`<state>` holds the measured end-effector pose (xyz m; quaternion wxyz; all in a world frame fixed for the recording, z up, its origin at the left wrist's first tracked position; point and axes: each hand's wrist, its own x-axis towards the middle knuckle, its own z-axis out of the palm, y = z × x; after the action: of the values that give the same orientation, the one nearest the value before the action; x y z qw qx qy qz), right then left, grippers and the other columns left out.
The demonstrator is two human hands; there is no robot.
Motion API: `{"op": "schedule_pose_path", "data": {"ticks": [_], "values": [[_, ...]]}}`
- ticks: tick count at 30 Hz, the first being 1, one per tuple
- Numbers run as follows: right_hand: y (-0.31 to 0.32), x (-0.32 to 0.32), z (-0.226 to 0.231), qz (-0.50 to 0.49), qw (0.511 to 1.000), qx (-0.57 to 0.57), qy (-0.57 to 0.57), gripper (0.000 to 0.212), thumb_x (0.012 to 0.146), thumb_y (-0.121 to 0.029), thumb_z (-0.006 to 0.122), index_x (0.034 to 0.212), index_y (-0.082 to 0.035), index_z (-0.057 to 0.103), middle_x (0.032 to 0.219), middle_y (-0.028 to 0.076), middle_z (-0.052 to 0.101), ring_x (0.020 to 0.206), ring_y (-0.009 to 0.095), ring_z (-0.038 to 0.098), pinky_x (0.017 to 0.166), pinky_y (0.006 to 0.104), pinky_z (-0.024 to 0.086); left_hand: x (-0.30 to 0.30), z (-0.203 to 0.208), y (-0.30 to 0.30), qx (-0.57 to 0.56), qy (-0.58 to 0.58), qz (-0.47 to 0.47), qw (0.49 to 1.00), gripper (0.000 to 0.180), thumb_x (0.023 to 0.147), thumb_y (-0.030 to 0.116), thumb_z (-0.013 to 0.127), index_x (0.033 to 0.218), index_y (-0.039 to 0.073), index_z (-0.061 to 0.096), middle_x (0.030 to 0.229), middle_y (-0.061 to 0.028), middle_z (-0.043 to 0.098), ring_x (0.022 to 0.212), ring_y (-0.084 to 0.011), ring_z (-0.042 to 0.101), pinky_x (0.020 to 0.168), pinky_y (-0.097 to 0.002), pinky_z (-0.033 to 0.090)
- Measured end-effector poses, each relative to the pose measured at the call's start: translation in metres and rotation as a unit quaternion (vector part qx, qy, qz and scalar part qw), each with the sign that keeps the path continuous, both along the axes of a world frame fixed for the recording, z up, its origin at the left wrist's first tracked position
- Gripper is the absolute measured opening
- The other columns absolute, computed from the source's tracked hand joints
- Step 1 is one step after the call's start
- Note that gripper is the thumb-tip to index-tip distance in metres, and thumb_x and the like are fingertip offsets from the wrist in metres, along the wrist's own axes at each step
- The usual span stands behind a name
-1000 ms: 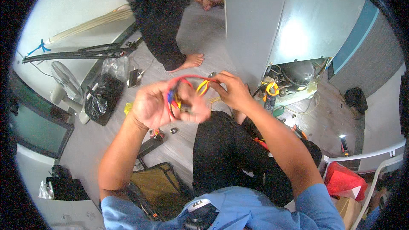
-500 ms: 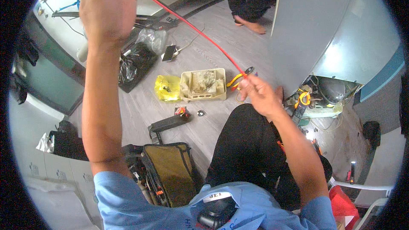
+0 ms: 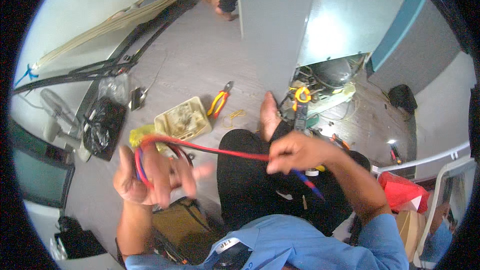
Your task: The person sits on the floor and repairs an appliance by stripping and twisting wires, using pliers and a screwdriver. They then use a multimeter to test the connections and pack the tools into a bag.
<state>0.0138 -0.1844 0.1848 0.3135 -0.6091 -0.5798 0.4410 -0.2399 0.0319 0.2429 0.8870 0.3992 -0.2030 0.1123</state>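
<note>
A thin red and black cable (image 3: 220, 150) runs between my two hands above my lap. Loops of it pass round my left hand (image 3: 157, 175), whose fingers are partly spread and blurred; blue shows in the loops too. My right hand (image 3: 300, 152) is closed in a pinch on the cable at my right knee. A short blue and red tail (image 3: 311, 186) sticks out below that hand. Beyond my left hand lie a cream plastic tray (image 3: 204, 129) with dirty contents and a yellow plastic bag (image 3: 136, 135).
Red-and-yellow-handled pliers (image 3: 218, 104) lie past the tray. Further right are a yellow clamp meter (image 3: 301, 95) and an opened unit (image 3: 325, 87) with exposed parts under a grey panel. A tool bag (image 3: 182, 222) stands at my left. Another person's foot (image 3: 226, 16) shows far off.
My left hand has come down from the upper left, and the cable now loops round it. My right hand still pinches the cable. The view has shifted, so the room appears turned.
</note>
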Motion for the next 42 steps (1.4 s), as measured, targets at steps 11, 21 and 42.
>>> {"op": "schedule_pose_path", "data": {"ticks": [11,21,42], "values": [[-0.018,-0.019,-0.056,-0.129,0.968,0.089,-0.197,0.025,0.099,-0.027,0.055,0.105,-0.003,0.060,0.093,0.021,0.064,0.087,0.042,0.064,0.075,0.0484,0.052,0.058,-0.037,0.022,0.135,0.282,0.266,0.912,0.050,0.105,0.039,0.042,0.141,0.004,0.043,0.143,-0.0156,0.050,0.108,-0.0247,0.063,0.093,-0.0387,0.051],[-0.041,-0.041,-0.051,-0.042,0.937,0.135,-0.319,0.032,0.088,-0.020,0.055,0.117,-0.009,0.058,0.087,0.013,0.059,0.080,0.033,0.067,0.066,0.0454,0.055,0.088,-0.127,-0.044,0.656,0.209,0.204,0.697,0.043,0.104,0.029,0.045,0.134,-0.002,0.048,0.117,-0.0227,0.062,0.108,-0.0357,0.060,0.093,-0.0444,0.047],[-0.038,-0.031,-0.100,-0.213,0.954,0.202,0.058,0.029,0.099,-0.019,0.054,0.121,0.000,0.054,0.104,0.019,0.060,0.098,0.035,0.061,0.086,0.0418,0.049,0.087,-0.187,-0.090,-0.084,0.301,-0.062,0.948,0.053,0.093,0.056,0.058,0.088,0.004,0.063,0.061,-0.0017,0.052,0.052,-0.0137,0.048,0.063,-0.0350,0.048]]}}
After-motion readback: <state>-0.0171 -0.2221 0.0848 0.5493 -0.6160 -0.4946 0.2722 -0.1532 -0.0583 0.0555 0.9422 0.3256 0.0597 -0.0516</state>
